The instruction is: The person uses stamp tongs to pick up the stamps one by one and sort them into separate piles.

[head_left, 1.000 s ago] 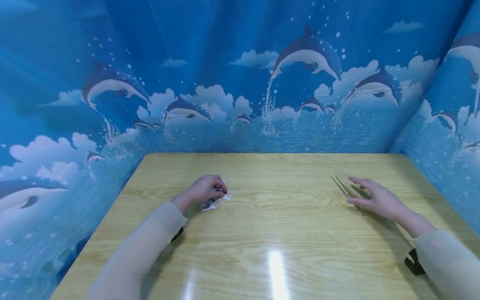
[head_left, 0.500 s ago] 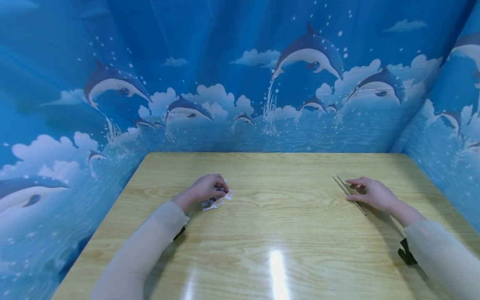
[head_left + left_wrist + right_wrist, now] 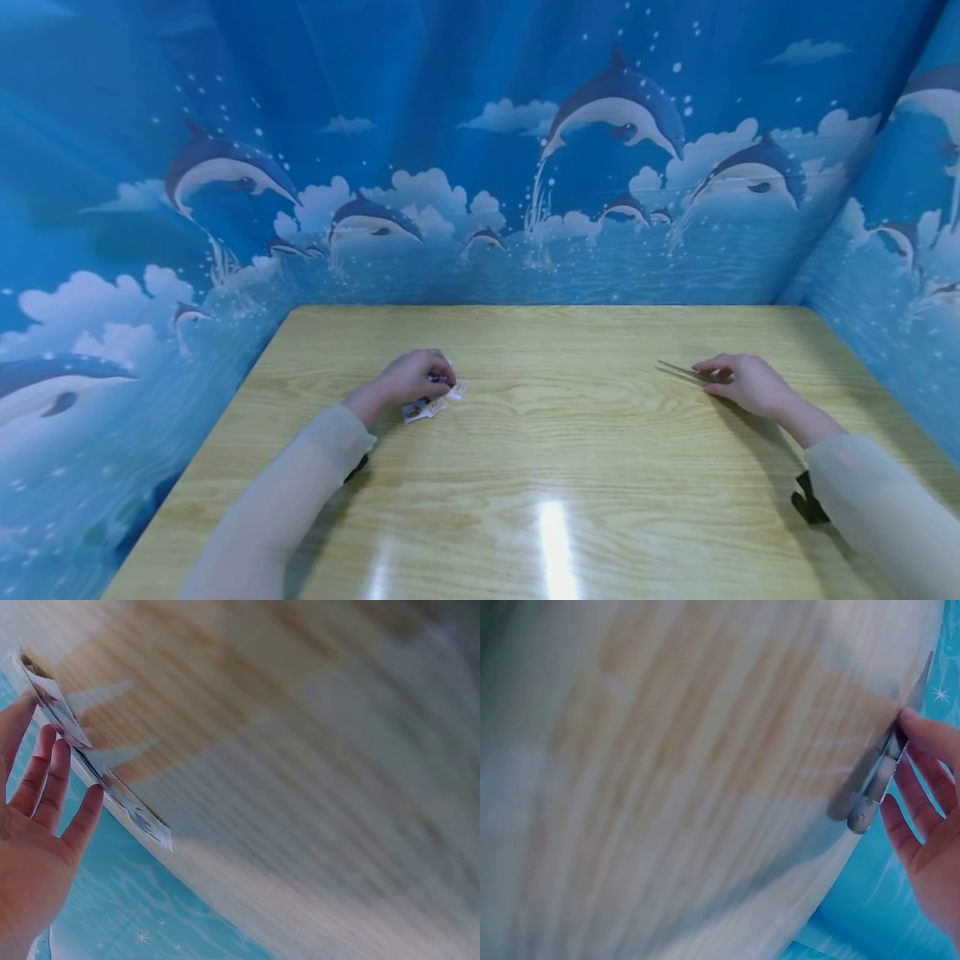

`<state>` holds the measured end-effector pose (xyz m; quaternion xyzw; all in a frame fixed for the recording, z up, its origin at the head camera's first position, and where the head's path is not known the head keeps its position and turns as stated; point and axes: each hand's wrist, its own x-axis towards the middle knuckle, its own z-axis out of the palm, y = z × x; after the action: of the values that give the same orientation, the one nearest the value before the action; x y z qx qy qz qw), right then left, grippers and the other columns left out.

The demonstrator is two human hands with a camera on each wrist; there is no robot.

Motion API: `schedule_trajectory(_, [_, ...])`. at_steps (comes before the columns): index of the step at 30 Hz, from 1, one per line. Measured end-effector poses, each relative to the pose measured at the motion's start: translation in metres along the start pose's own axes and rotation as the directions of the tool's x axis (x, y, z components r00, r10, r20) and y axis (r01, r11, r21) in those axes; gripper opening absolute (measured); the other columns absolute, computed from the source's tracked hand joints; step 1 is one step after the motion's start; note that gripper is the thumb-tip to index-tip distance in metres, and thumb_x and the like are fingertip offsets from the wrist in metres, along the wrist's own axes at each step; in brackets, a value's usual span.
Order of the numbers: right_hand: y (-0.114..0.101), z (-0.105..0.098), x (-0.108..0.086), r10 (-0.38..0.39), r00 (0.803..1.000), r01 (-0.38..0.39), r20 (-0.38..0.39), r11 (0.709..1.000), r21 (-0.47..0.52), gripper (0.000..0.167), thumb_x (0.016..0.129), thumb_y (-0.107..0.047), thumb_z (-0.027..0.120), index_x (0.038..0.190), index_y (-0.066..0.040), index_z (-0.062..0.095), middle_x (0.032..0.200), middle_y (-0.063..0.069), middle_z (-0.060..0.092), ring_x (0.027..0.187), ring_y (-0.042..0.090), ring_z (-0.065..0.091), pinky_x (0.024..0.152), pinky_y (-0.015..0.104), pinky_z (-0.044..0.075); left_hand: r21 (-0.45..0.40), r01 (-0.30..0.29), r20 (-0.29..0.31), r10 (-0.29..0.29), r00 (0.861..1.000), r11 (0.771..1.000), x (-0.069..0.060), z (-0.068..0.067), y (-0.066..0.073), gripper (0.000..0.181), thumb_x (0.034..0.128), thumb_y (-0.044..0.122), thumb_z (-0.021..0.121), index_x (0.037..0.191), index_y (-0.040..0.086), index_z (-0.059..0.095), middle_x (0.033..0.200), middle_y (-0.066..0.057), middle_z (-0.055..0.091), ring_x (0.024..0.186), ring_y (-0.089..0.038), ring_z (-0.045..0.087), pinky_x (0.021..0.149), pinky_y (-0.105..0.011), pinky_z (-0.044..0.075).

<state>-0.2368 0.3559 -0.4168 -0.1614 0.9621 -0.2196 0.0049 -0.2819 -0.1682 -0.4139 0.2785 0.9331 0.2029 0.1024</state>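
On the left of the table, my left hand point(image 3: 415, 377) rests its fingertips on several small printed paper pieces point(image 3: 415, 412), like stamps or little picture cards. They lie overlapping, partly hidden beneath that hand. The left wrist view shows its fingers point(image 3: 54, 784) spread and fairly straight, touching the edges of the paper pieces point(image 3: 140, 817). Toward the table's right side, my right hand point(image 3: 752, 387) pinches slim metal tweezers point(image 3: 678, 372) between thumb and fingers, their two prongs pointing left. Seen from the right wrist, the tweezers point(image 3: 874, 796) have a rounded end close to the tabletop.
The light wood-grain table point(image 3: 555, 442) reflects a bright glare streak near its front. Blue curtains point(image 3: 450, 83) with printed dolphins stand behind the table and along both sides. Between the two hands lies a wide stretch of bare tabletop.
My right hand has closed its thumb and fingers on the tweezers, which lay slanting on the table, and turned them so the prongs point more to the left. My left hand stays put.
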Motion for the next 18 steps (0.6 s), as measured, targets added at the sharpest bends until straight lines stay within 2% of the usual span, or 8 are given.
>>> schedule_trajectory(9, [0.0015, 0.0011, 0.0082, 0.051, 0.999, -0.051, -0.001, 0.999, 0.006, 0.027, 0.086, -0.010, 0.072, 0.106, 0.007, 0.069, 0.089, 0.013, 0.066, 0.080, 0.028, 0.062, 0.073, 0.049, 0.049, -0.025, 0.018, 0.009, -0.018, 1.000, 1.000, 0.0001, -0.0023, -0.0009, 0.006, 0.0907, 0.019, 0.071, 0.096, 0.018, 0.073, 0.094, 0.006, 0.058, 0.080, -0.009, 0.056, 0.077, -0.034, 0.047])
schedule_trajectory(18, [-0.0030, -0.0001, 0.0077, 0.037, 0.999, -0.037, 0.008, 0.999, 0.030, 0.023, 0.085, -0.005, 0.072, 0.100, 0.011, 0.068, 0.085, 0.012, 0.067, 0.076, 0.023, 0.062, 0.068, 0.040, 0.051, -0.046, 0.050, 0.026, -0.049, 0.998, 0.998, 0.0007, -0.0019, -0.0005, 0.005, 0.0908, 0.020, 0.071, 0.096, 0.020, 0.072, 0.095, 0.006, 0.059, 0.082, -0.010, 0.056, 0.077, -0.034, 0.048])
